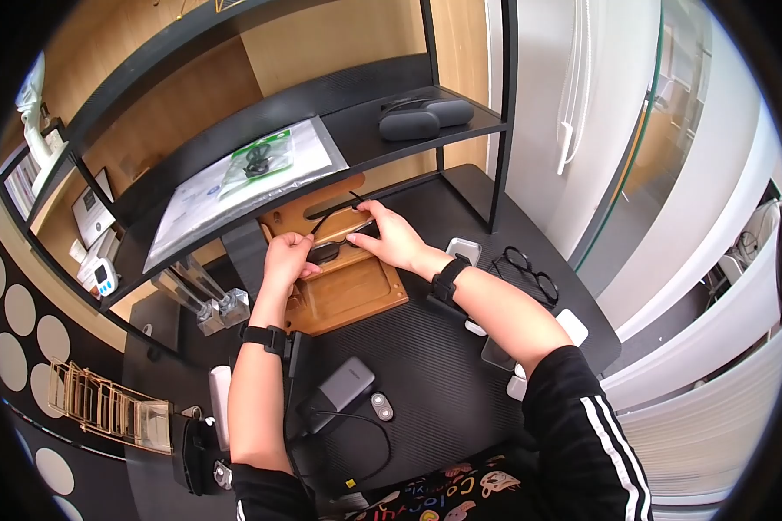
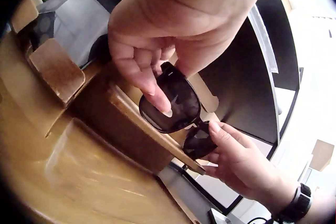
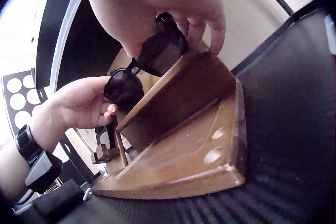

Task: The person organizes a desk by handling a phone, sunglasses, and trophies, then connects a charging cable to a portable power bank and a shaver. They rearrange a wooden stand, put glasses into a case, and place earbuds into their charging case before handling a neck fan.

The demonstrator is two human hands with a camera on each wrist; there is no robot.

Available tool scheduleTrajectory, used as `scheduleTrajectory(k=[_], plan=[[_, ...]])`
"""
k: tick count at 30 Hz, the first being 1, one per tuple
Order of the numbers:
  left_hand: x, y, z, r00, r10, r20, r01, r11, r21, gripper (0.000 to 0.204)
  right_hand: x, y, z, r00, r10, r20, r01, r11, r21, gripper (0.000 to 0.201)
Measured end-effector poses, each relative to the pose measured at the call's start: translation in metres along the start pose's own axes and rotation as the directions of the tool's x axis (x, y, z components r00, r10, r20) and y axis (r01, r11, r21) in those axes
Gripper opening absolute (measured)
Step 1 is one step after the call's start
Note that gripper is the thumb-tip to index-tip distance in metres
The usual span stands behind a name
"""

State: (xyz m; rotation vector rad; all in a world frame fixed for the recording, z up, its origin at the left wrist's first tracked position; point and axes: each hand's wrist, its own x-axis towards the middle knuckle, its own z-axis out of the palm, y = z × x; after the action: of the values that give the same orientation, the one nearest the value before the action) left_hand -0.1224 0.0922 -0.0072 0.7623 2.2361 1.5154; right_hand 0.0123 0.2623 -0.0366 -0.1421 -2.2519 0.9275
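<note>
Both hands hold one pair of dark sunglasses (image 1: 326, 252) over the raised back wall of a wooden desk organizer (image 1: 356, 300). My left hand (image 2: 157, 95) pinches one dark lens (image 2: 173, 103) from above with thumb and fingers. The other lens (image 3: 160, 50) is gripped at its rim by my right hand (image 3: 173, 37). In the right wrist view the sunglasses (image 3: 126, 85) sit just above the top edge of the organizer (image 3: 184, 129), whose front tray has two round dimples. In the head view the temples stretch toward the shelf behind.
The organizer stands on a black desk (image 1: 443, 365) under a black shelf. A clear pair of eyeglasses (image 1: 530, 276) and a small case (image 1: 463, 250) lie to the right. A grey power bank (image 1: 343, 386) with a cable lies near me. A bagged item (image 1: 256, 163) and dark cases (image 1: 421, 117) rest on the shelf.
</note>
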Motion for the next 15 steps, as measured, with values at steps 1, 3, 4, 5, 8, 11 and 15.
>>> scheduleTrajectory(k=[1, 3, 4, 5, 8, 11, 15], plan=[[0.000, 0.002, 0.002, 1.000, -0.013, -0.002, 0.013, 1.000, -0.009, 0.027, -0.001, -0.001, 0.000, 0.999, 0.015, -0.033, -0.015, 1.000, 0.013, 0.056], [-0.002, 0.003, 0.005, 0.999, -0.018, -0.041, 0.017, 1.000, -0.018, 0.026, -0.003, 0.000, 0.003, 0.998, 0.018, -0.054, -0.018, 1.000, 0.008, 0.058], [-0.004, 0.003, 0.006, 0.996, -0.025, -0.081, 0.024, 0.999, -0.024, 0.026, -0.003, -0.003, 0.003, 0.997, 0.023, -0.074, -0.022, 1.000, 0.007, 0.061], [-0.004, 0.002, 0.007, 0.996, -0.025, -0.083, 0.023, 0.999, -0.024, 0.026, -0.003, -0.005, 0.001, 0.997, 0.021, -0.074, -0.021, 1.000, 0.008, 0.061], [-0.004, -0.002, 0.010, 0.985, 0.050, -0.165, -0.050, 0.999, 0.003, 0.024, -0.001, -0.007, -0.006, 0.998, 0.061, -0.014, -0.061, 0.997, -0.056, 0.063], [-0.005, -0.002, 0.009, 0.986, 0.103, -0.127, -0.111, 0.992, -0.055, 0.025, 0.002, 0.000, -0.009, 1.000, 0.021, 0.002, -0.021, 1.000, 0.016, 0.060], [-0.001, -0.001, 0.012, 0.990, 0.108, -0.095, -0.115, 0.991, -0.070, 0.029, 0.009, 0.005, -0.010, 0.996, 0.084, -0.008, -0.083, 0.994, 0.072, 0.060]])
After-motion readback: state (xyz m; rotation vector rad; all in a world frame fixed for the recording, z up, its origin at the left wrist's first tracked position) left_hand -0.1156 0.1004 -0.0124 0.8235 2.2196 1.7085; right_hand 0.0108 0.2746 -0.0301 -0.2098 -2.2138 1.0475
